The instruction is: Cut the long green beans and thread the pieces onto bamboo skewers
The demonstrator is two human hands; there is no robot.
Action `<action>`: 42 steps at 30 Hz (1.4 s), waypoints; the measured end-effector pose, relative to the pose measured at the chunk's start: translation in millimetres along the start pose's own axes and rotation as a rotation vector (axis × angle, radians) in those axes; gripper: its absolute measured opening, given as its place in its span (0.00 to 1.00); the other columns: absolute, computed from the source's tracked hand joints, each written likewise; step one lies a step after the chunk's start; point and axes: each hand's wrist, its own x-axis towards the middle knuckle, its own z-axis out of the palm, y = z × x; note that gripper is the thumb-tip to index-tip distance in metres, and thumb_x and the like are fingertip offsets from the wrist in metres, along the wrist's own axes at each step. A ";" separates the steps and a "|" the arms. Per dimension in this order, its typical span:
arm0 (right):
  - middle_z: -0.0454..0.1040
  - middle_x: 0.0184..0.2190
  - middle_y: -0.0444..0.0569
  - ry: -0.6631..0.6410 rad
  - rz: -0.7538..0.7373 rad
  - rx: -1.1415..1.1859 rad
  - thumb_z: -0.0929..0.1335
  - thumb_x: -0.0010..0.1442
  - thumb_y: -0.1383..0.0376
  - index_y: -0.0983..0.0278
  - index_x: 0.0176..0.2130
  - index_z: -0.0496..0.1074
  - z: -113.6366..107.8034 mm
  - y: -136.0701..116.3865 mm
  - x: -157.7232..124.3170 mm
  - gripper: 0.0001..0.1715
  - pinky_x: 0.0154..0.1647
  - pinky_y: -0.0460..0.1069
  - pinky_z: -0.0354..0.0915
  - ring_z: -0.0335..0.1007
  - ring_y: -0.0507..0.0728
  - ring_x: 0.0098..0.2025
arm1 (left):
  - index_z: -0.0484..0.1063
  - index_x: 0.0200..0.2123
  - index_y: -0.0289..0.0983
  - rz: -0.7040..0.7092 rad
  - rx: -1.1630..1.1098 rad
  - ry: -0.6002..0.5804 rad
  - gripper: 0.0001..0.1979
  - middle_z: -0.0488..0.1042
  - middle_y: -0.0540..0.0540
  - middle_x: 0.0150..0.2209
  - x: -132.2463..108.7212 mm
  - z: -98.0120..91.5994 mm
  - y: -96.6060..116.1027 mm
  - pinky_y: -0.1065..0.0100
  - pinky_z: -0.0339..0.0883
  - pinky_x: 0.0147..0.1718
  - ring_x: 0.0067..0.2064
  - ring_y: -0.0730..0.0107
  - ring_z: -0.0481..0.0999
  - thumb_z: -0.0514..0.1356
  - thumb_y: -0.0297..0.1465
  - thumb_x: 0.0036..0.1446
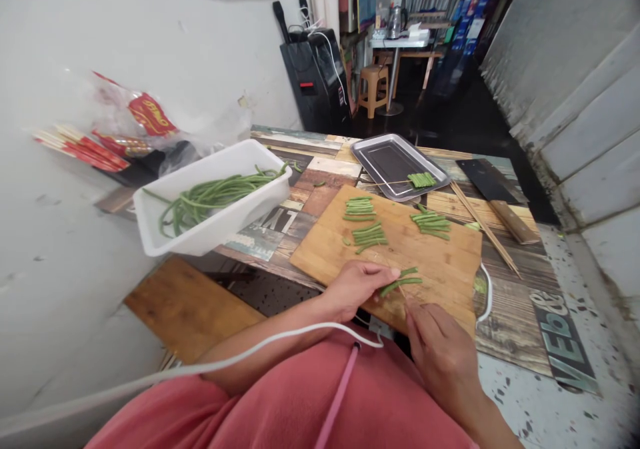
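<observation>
Head view: left hand (357,286) is pinching short green bean pieces (403,282) at its fingertips; right hand (441,350), fingers pressed together, is gripping a thin wooden skewer (402,293) touching them.

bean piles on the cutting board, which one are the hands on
The small pile at the near edge of the board: the left hand pinches it, right hand just below. The other three piles lie untouched farther up.

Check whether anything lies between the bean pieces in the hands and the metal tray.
Only low things do. The left hand pinches the bean pieces at the near edge of the cutting board, the right hand beside them. Three piles of cut beans lie on the board between them and the metal tray; nothing tall.
</observation>
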 end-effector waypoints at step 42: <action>0.71 0.28 0.48 -0.071 0.164 0.056 0.61 0.64 0.68 0.66 0.36 0.69 15.7 11.1 -9.4 0.08 0.32 0.47 0.60 0.66 0.53 0.30 | 0.75 0.32 0.35 0.771 1.143 0.446 0.04 0.73 0.45 0.31 37.3 -36.6 -13.9 0.63 0.63 0.40 0.37 0.64 0.68 0.60 0.28 0.55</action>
